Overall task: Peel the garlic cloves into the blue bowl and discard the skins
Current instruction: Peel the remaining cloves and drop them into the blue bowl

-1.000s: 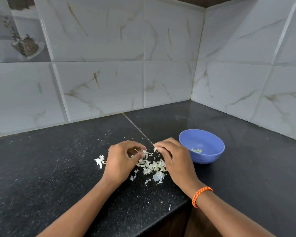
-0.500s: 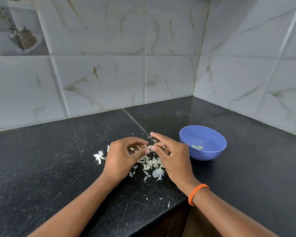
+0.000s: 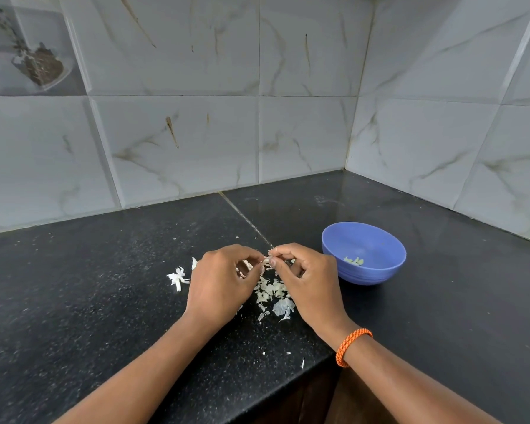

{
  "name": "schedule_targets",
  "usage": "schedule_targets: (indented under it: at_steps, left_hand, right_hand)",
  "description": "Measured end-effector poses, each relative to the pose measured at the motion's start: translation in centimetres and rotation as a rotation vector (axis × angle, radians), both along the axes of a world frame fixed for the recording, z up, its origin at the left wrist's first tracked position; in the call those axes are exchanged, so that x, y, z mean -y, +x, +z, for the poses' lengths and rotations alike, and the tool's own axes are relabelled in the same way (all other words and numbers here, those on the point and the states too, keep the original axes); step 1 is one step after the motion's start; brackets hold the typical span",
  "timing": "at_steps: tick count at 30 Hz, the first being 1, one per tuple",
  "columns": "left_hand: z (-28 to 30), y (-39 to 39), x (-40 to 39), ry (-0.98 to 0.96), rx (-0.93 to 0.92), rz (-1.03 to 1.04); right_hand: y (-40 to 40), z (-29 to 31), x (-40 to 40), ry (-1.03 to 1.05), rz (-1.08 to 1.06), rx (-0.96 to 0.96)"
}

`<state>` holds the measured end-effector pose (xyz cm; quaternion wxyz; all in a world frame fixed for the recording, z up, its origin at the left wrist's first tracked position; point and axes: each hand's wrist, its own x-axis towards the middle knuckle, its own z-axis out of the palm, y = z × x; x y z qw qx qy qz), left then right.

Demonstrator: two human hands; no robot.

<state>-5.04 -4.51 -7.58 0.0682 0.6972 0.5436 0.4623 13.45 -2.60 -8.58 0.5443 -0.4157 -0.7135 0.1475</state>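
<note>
Garlic clove [image 3: 266, 261]: pinched between left hand [image 3: 219, 283] and right hand [image 3: 311, 283] above skins [image 3: 273, 293] near table front edge, for peeling; blue bowl [image 3: 377, 240] alongside.

No readable text, labels or numbers anywhere.

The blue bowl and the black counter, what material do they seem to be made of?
Blue bowl: probably plastic, matte, with a thin, evenly coloured wall. Black counter: likely polished granite, speckled white, and it reflects the wall tiles near the corner.
</note>
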Motion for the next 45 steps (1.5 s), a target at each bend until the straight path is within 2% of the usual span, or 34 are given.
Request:
schedule_targets:
  at_steps: [6, 13, 20, 26, 32, 37, 45]
  left_hand:
    - [0.08, 0.13, 0.03, -0.020, -0.050, 0.027]
    - [0.04, 0.01, 0.06, -0.021, 0.003, 0.016]
    - [0.24, 0.09, 0.27, -0.025, 0.023, 0.032]
    - [0.58, 0.40, 0.53, -0.029, -0.021, 0.077]
    - [0.75, 0.52, 0.74, -0.035, 0.025, 0.040]
    - [0.79, 0.50, 0.66, -0.076, 0.074, 0.023]
    - [0.83, 0.15, 0.73, -0.162, 0.250, -0.118]
  right_hand:
    - [-0.05, 0.19, 0.13, 0.045, -0.042, 0.059]
    - [-0.24, -0.04, 0.42, 0.103, -0.056, 0.178]
    - [-0.19, -0.21, 0.31, 0.080, -0.029, 0.206]
    - [-0.42, -0.45, 0.34, 0.137, -0.023, 0.250]
    - [-0.15, -0.27, 0.06, 0.093, 0.008, 0.125]
    - [0.25, -0.18, -0.18, -0.066, 0.080, -0.047]
    - [0.13, -0.03, 0.08, -0.024, -0.004, -0.025]
